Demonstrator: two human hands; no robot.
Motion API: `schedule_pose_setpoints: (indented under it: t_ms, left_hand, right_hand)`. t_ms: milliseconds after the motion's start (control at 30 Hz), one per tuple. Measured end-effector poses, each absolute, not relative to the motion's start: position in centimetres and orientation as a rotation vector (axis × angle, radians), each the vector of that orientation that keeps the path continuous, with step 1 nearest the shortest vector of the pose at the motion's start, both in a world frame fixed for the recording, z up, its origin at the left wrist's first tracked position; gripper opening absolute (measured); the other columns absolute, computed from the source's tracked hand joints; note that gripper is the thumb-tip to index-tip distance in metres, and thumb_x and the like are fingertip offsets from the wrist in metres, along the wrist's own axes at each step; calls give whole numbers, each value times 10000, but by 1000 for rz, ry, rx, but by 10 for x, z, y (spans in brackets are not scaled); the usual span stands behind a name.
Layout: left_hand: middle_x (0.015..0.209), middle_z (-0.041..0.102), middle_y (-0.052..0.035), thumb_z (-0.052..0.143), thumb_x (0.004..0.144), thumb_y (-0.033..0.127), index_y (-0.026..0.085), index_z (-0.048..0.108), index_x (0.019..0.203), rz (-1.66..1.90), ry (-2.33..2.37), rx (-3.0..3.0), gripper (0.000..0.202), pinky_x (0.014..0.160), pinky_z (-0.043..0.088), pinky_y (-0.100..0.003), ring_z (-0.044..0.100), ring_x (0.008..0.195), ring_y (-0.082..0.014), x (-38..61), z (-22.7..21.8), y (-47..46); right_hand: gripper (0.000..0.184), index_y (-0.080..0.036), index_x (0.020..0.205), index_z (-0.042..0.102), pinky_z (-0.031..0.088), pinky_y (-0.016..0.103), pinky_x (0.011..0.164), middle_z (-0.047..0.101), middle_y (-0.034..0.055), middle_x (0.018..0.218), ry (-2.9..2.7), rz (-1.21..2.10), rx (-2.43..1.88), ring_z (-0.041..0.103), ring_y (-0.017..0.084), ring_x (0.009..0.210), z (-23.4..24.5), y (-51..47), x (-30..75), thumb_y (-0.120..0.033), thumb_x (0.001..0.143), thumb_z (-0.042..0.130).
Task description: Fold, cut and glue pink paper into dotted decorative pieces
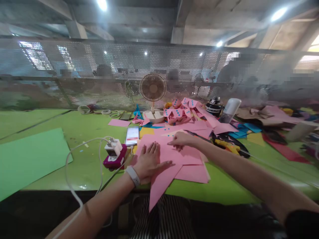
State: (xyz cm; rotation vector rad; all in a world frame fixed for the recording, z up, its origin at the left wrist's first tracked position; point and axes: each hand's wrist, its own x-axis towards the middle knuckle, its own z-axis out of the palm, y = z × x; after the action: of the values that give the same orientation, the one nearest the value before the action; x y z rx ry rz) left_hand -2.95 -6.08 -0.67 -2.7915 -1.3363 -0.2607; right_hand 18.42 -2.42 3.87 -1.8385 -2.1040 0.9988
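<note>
My left hand point(149, 162), with a pale band on the wrist, lies flat with fingers spread on a large pink paper sheet point(164, 179). One pointed corner of that sheet hangs over the table's front edge. Towards the back of the pink paper, my right hand point(181, 140) rests with its index finger pointing left and its other fingers curled under. What those curled fingers hold, if anything, is hidden. More pink paper point(193, 173) lies underneath to the right. Just behind the right hand is a piece with blue dots point(168, 135).
A small fan point(153, 88) stands at the back beside dotted pink paper cutouts point(176, 113). Left are a lit phone point(132, 136), a charger point(113, 148) with a white cable on a purple box point(117, 161), and green sheet point(32, 159). A yellow glue gun point(226, 146) lies right.
</note>
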Motion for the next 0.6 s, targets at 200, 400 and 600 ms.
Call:
schedule_pose_setpoints:
  t_ms: [200,400,600]
  left_hand:
    - [1459,251,-188,178,755,782,70,259,1411,-204,-1345,-2801,972,1063,122,-491,191,1353,-327,-30,-4,-60]
    - [1462,249,-183,219,755,777,94,273,1409,-283,-1321,-2813,947,1056,119,-519,182,1355,-327,-31,-11,-55]
    - [1462,230,-206,214,748,784,55,282,1398,-254,-1311,-2812,979,1041,127,-545,162,1355,-347,-30,-13,-52]
  right_hand:
    - [361,-144,532,571,357,196,397,497,-41,373,-2095,1264,-1941,426,70,351,29,5,150,-449,674,702]
    - [410,-133,508,570,260,215,376,495,-36,381,-2045,1283,-2144,358,61,347,31,-3,202,-491,615,739]
    - [432,-138,516,532,233,199,365,496,-35,413,-1863,1349,-2305,339,46,335,33,-28,258,-506,671,698]
